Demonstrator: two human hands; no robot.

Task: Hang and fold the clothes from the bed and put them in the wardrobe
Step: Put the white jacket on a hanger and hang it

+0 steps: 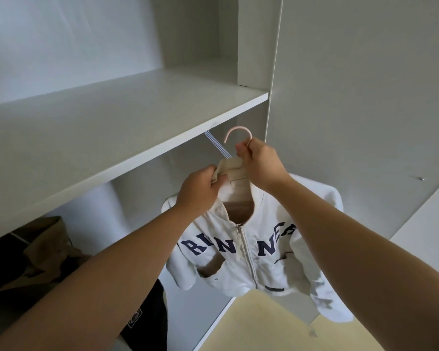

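**Jacket at the wardrobe, hook not yet on the rail**

The wardrobe (365,97) fills the view, its shelf (127,122) running from the left edge to the upright panel at right. Beneath the shelf's front edge only a short stretch of pale, blue-striped rail (217,147) shows, so where the hook can land is mostly hidden; a blind reach could knock the hook against the shelf edge instead.

In the compartment's lower left, a brown garment (43,252) and a dark one (147,315) already hang, and the incoming sleeve could snag or crowd them.

The white zip jacket (241,254) with dark lettering hangs just under the shelf's right end, near the upright. It sits unevenly (one shoulder bunched higher at right), so it may slide off its hanger once released.

The left hand (199,192) is closed on the jacket's beige collar (232,165), pinching the fabric. The right hand (257,163) is closed around the neck of the pink hanger hook (238,131), which points up, clear of the rail. Letting the collar go early would likely tip the load.
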